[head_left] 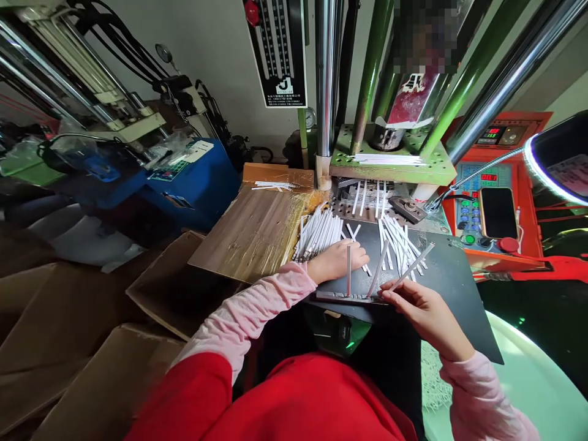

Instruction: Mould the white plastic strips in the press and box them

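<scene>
My right hand [420,309] pinches the lower end of a thin pale strip [413,266] at the right part of a narrow metal bar [340,297]. Two more strips stand up from that bar, one nearly straight [348,269] and one leaning [378,267]. Behind the bar, my left hand [339,260] is closed, its bent fingers over a few loose white strips [354,231]; its fingertips are hidden. A dense pile of white strips [319,233] lies just beyond it. Another loose bundle [400,244] is spread on the dark board [450,288] to the right.
A press with a green plate [390,165] and steel columns stands ahead. Strips lie on its lower metal bed. To the right are a red control panel [487,177], a phone [498,212] and a ring lamp [560,159]. Cardboard boxes [105,380] fill the left; a pale green tub [528,380] sits lower right.
</scene>
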Demonstrator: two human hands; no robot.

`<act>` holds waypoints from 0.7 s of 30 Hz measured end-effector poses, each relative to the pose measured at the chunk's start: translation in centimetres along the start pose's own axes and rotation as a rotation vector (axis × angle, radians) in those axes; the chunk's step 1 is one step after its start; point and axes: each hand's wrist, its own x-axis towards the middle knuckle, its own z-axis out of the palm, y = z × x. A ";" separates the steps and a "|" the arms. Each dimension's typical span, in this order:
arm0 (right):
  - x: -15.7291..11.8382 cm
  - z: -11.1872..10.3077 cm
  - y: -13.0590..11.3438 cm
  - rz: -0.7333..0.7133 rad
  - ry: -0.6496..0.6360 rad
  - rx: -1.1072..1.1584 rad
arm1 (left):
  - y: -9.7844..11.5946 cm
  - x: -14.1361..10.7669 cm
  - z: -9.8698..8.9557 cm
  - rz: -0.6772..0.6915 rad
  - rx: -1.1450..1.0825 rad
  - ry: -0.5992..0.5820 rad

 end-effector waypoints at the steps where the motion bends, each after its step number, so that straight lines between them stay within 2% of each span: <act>1: 0.1 0.1 0.0 -0.019 -0.004 -0.033 | -0.2 0.2 0.1 0.018 0.007 -0.002; 7: 0.2 0.4 0.6 -0.136 -0.030 -0.176 | -0.9 0.7 0.3 0.059 0.026 -0.059; 10: 0.1 0.3 0.8 -0.186 0.019 -0.234 | -0.9 0.4 0.1 -0.023 -0.067 -0.030; 12: 0.1 0.4 0.9 -0.212 0.050 -0.233 | -0.8 0.0 -0.2 -0.138 -0.185 0.006; 14: 0.1 0.4 1.1 -0.216 0.073 -0.212 | -0.6 -0.6 -0.4 -0.290 -0.360 0.082; 16: 0.2 0.4 1.3 -0.192 0.070 -0.186 | -0.3 -1.2 -0.6 -0.414 -0.638 0.195; 19: 0.5 0.0 1.3 -0.118 -0.008 -0.149 | 0.4 -2.2 -0.6 -0.521 -1.135 0.372; 21: 0.7 -0.5 1.0 -0.079 -0.065 -0.134 | 0.9 -2.8 -0.4 -0.601 -1.365 0.451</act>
